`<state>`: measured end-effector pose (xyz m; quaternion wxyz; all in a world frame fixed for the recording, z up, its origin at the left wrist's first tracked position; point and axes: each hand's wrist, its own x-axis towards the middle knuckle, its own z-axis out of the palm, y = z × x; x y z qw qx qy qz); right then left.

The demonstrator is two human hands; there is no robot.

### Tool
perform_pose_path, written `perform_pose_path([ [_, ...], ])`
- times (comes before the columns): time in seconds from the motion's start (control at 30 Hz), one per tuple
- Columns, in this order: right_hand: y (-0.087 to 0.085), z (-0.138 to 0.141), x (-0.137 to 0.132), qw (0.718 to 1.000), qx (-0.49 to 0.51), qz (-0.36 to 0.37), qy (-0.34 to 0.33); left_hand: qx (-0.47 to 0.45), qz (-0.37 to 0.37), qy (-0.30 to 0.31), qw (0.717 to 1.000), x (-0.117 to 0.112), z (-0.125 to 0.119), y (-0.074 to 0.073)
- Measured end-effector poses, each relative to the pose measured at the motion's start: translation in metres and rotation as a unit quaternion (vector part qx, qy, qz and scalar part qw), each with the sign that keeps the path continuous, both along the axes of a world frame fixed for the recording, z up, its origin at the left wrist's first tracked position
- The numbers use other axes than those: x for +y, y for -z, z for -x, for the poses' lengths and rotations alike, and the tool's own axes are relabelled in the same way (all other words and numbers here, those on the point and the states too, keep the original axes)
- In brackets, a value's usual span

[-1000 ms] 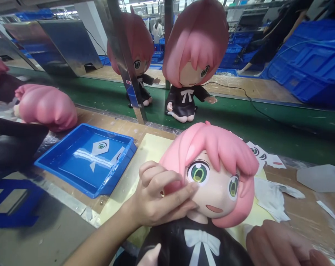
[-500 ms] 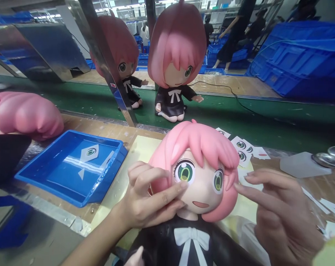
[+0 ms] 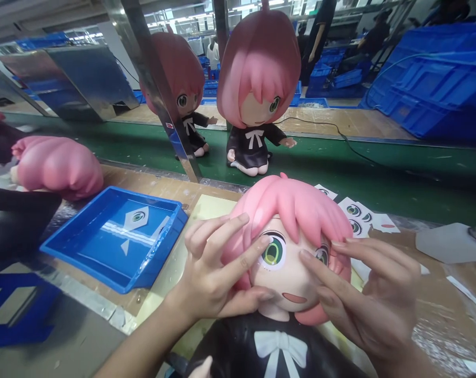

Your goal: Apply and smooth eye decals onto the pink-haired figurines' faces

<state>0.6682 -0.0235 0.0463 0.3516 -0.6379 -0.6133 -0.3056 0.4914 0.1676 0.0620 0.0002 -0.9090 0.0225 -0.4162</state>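
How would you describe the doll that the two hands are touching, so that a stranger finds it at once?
Start at the blue tray; just right of it lies the nearest doll, with the left hand and right hand on its face. Unlike the two dolls sitting on the green belt, it faces the camera.
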Motion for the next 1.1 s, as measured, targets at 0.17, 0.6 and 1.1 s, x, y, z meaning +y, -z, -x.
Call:
perform_pose_path([
  [0.17,0.0,0.001,0.0,1.0,-0.003,0.0,0.012,-0.003,-0.004,0.003,1.0,-0.002,0.002,0.0],
  [0.6,0.002,0.024,0.0,0.997,0.071,-0.026,0.021,0.103,0.102,0.057,0.988,0.006,-0.003,-0.005],
  [1.1,-0.004,0.016,0.009,0.999,0.028,0.012,0.023,0.087,0.145,0.077,0.983,0.016,0.009,0.007],
])
